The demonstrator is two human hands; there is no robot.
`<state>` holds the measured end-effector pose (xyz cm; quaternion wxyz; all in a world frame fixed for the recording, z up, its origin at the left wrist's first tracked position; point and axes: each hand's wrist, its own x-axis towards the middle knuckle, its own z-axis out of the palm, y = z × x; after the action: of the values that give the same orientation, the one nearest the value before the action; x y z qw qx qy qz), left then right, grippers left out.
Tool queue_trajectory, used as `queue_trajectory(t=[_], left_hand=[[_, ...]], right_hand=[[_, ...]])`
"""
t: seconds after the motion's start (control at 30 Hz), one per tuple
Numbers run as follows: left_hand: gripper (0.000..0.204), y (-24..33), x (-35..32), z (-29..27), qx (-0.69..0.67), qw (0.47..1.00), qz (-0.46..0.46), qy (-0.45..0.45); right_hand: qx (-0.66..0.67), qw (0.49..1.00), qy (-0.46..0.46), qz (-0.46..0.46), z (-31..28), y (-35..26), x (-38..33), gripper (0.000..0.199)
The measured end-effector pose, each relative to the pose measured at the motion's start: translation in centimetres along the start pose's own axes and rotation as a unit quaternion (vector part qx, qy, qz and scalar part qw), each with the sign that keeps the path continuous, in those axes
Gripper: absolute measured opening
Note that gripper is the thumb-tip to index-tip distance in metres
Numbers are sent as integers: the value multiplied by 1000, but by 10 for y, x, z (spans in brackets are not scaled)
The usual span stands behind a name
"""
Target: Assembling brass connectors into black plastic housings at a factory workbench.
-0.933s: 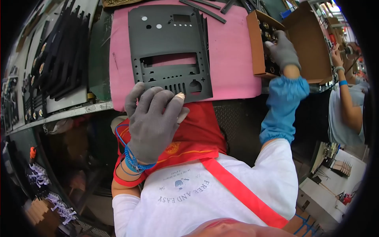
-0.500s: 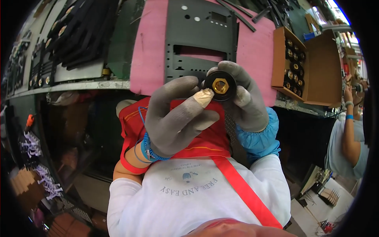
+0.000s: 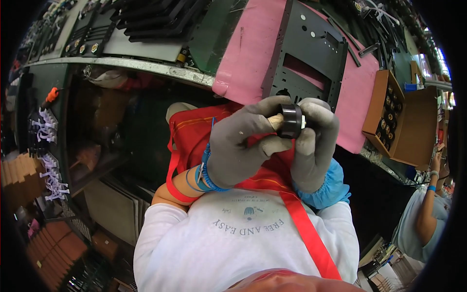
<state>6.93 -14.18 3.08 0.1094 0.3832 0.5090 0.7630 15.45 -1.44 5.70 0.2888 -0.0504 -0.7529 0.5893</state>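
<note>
The worktop (image 3: pixel 146 65) is a long green surface with a metal edge strip, bending along the top of the view. On it sits a soft pink foam pad (image 3: pixel 248 53) and, flat on that, a dark grey metal panel (image 3: pixel 311 48) with rectangular cutouts and small round holes. Off to the right there's an open cardboard box (image 3: pixel 389 117) with round black-and-brass parts sitting in rows. The near edge of the pad hangs just past the worktop lip, and there's open room between that edge and the person's chest.

Both hands are in grey knit gloves, held up in that gap. The left hand (image 3: pixel 241 146) and right hand (image 3: pixel 314 146) are both gripping a small round black plastic knob-like part (image 3: pixel 291 120), chunky and cylindrical. It's pinched between the left thumb and the curled right fingers (image 3: pixel 318 114), just in front of the panel's lower edge, not touching it.
</note>
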Motion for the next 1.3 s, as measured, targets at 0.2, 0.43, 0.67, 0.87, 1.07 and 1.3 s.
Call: queue_trajectory(t=[0.2, 0.43, 0.67, 0.87, 1.07, 1.3], left_hand=[[17, 4, -8, -19, -469, 785, -395, 90], [37, -1, -15, -22, -542, 759, -362, 7], [66, -11, -16, -22, -474, 791, -386, -26], [39, -4, -12, -22, -518, 730, -445, 2], [36, -9, -20, -19, -517, 732, -443, 26], [29, -42, -43, -41, -449, 808, -381, -10]], right_hand=[[-63, 927, -255, -268, -11, 2, 25, 11], [-42, 958, -208, -192, -27, 10, 51, 30], [-173, 939, -218, -201, -35, -3, 50, 33], [-200, 930, -216, -219, -34, 8, 37, 34], [-234, 930, -208, -194, -27, 11, 27, 44], [-251, 949, -110, -154, -49, 6, 31, 26]])
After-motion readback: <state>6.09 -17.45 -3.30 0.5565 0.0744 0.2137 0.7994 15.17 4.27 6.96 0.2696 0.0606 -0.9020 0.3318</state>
